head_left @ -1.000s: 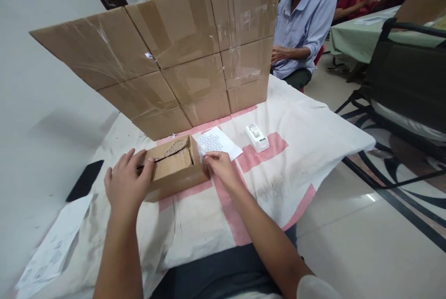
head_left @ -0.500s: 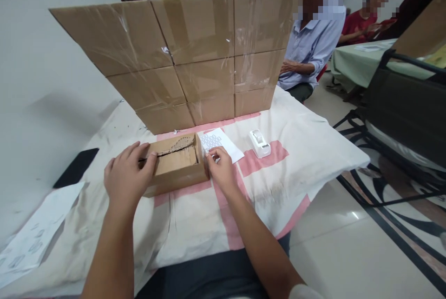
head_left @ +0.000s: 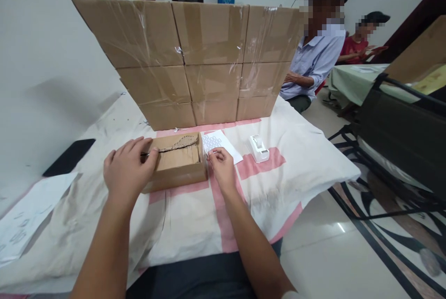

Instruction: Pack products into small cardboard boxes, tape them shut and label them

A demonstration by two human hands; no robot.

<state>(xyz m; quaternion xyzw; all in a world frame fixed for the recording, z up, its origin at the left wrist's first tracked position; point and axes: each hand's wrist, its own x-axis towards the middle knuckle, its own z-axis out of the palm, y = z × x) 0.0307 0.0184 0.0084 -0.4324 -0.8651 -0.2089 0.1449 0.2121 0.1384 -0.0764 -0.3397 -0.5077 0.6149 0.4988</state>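
Note:
A small brown cardboard box (head_left: 177, 171) lies on the cloth, with a ragged torn edge running across its top. My left hand (head_left: 128, 164) grips its left end, thumb on the top and the other fingers over the far side. A short dark strip shows at the left thumb; I cannot tell what it is. At the box's right end, my right hand (head_left: 222, 165) has thumb and forefinger pinched together. Anything between those fingertips is too small to make out. Just beyond them lies a white sheet (head_left: 226, 143) printed with small outlined shapes. Further right stands a white tape dispenser (head_left: 258, 149).
A tall panel of taped cardboard boxes (head_left: 212, 38) stands across the back of the table. A black flat object (head_left: 69, 157) and printed papers (head_left: 31, 215) lie at left. A person in a light shirt (head_left: 318, 57) sits beyond the panel; a dark chair (head_left: 400, 131) is at right.
The view has tilted slightly, so the panel and people sit lower in the picture. Both hands keep nearly the same places at the box.

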